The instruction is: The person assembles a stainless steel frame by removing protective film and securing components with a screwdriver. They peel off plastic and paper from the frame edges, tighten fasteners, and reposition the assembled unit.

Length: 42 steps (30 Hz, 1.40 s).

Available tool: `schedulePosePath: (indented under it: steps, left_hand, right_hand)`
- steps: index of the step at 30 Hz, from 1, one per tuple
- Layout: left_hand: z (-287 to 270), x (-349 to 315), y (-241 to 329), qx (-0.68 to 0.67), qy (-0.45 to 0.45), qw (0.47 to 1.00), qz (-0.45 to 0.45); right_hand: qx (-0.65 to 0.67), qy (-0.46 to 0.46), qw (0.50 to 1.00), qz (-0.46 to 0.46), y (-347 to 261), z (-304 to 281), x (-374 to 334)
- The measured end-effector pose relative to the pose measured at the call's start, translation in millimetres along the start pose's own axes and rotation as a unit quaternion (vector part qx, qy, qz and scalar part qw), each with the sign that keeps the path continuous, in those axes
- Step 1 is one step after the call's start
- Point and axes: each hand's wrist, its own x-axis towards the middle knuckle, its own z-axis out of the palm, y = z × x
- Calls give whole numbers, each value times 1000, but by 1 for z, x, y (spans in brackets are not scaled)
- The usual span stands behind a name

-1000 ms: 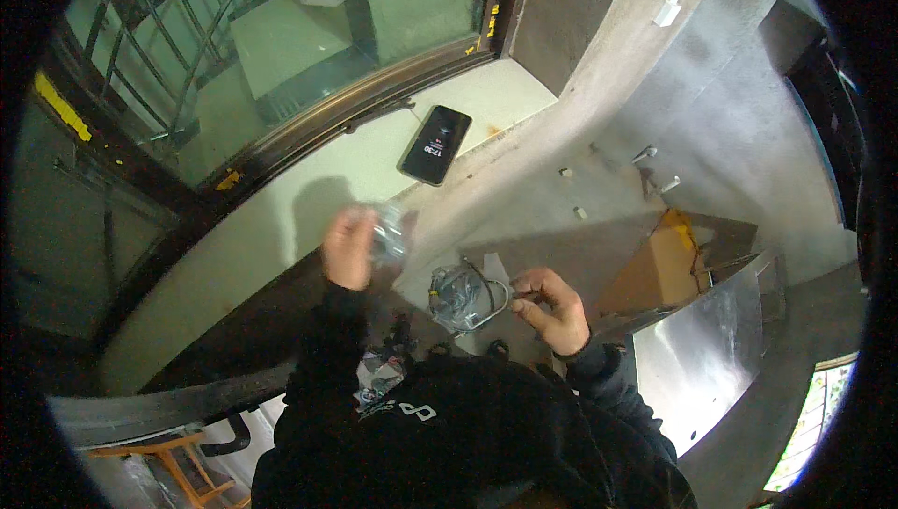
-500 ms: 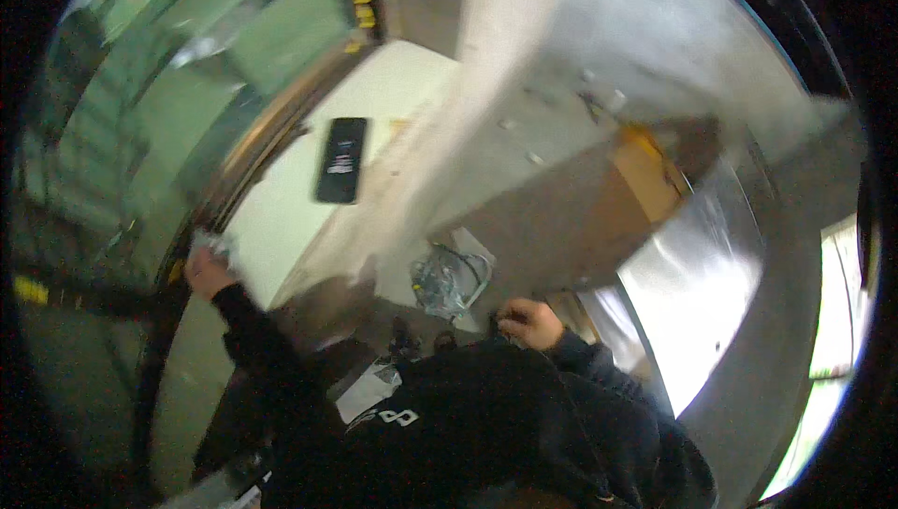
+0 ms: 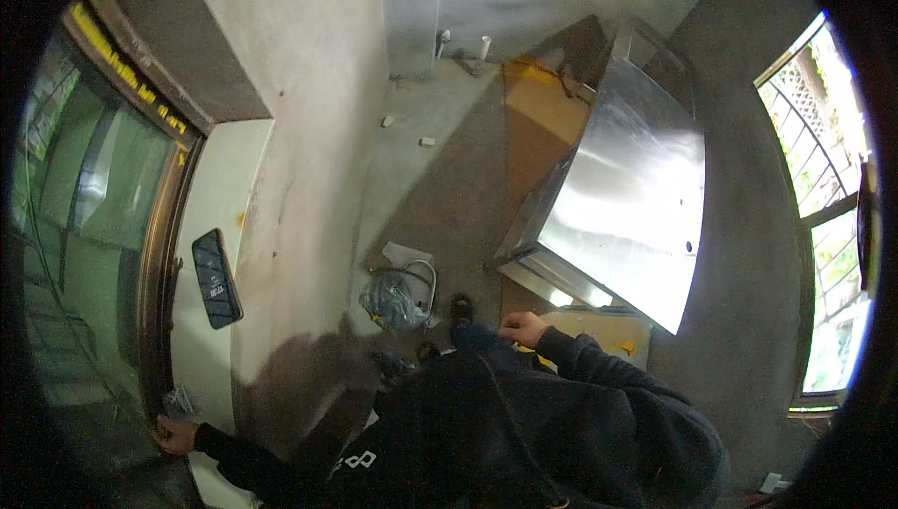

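Observation:
My left hand (image 3: 176,434) is at the far lower left, beside the window frame, its fingers closed at a small crumpled clear plastic bag (image 3: 177,403) over the white sill (image 3: 208,359). Farther along that sill lies a black phone (image 3: 216,278) with its screen lit. My right hand (image 3: 524,328) is held low in front of my body, above my leg, with the fingers curled in. Whatever those fingers hold, if anything, is hidden. On the floor between both hands sits a clear plastic bag (image 3: 398,303) with a pale looped hose or cable around it.
A large stainless steel box (image 3: 629,196) stands tilted at the right, beside brown cardboard (image 3: 538,116). White pipe stubs (image 3: 485,47) rise near the far wall. A dark-framed glass window (image 3: 103,191) lines the left, and a barred window (image 3: 828,219) the right.
My view has swung to the right, so the sill and phone appear farther left. The left hand stays by the small bag; the right hand keeps its curled pose.

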Motion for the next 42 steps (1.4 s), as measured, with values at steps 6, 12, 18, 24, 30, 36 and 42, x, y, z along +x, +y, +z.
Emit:
schedulePosePath:
  steps: [6, 12, 18, 24, 30, 36, 42]
  left_hand:
    - [-39, -92, 172, -160, -110, 966, 170]
    - [-46, -189, 252, -203, -248, 914, 247]
    - [-10, -287, 261, -337, -534, 766, 116]
    - [-40, -361, 323, -360, -755, 545, 60]
    - [-62, -424, 342, -358, -845, 395, 43]
    - [-77, -461, 379, -325, -879, 345, 52]
    - [-84, -494, 419, -324, -886, 325, 64]
  right_hand:
    - [89, -37, 995, 13, -1, -15, 29]
    - [198, 1, 978, 69, 24, -43, 24]
    - [486, 164, 854, 82, 80, -46, -2]
    - [756, 312, 573, -46, 125, -54, -27]
    - [802, 387, 438, -121, 107, -83, -22]
    - [833, 339, 429, -84, 123, -92, -16]
    - [836, 346, 415, -95, 147, -97, -46]
